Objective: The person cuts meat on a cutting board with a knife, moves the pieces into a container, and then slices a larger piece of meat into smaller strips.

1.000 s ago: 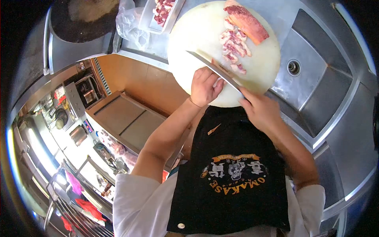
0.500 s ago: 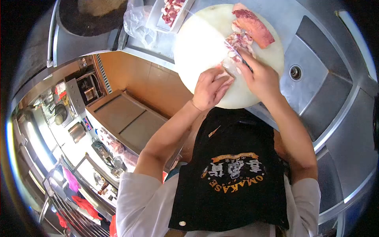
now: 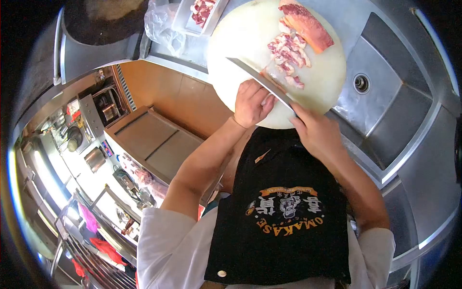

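My right hand [image 3: 315, 129] is closed round the handle of a knife [image 3: 262, 81], whose blade slants up and left over the round white cutting board [image 3: 231, 38]. Beside the blade, my left hand [image 3: 252, 103] has its fingers curled on a piece of meat that is mostly hidden by the hand and the knife. Cut meat pieces [image 3: 288, 52] lie beyond the blade in a loose pile. A larger slab of meat [image 3: 308, 28] rests at the board's upper right.
A clear container [image 3: 181, 23] with meat pieces and a crumpled plastic bag [image 3: 161, 24] stand left of the board. To the right is a metal sink [image 3: 370, 115] with a drain. A dark round pan [image 3: 103, 24] is at the upper left.
The knife has swung away from the meat pile and now lies across the board beside my left hand. My right hand has moved down, towards me. The cut pieces are more fully in view.
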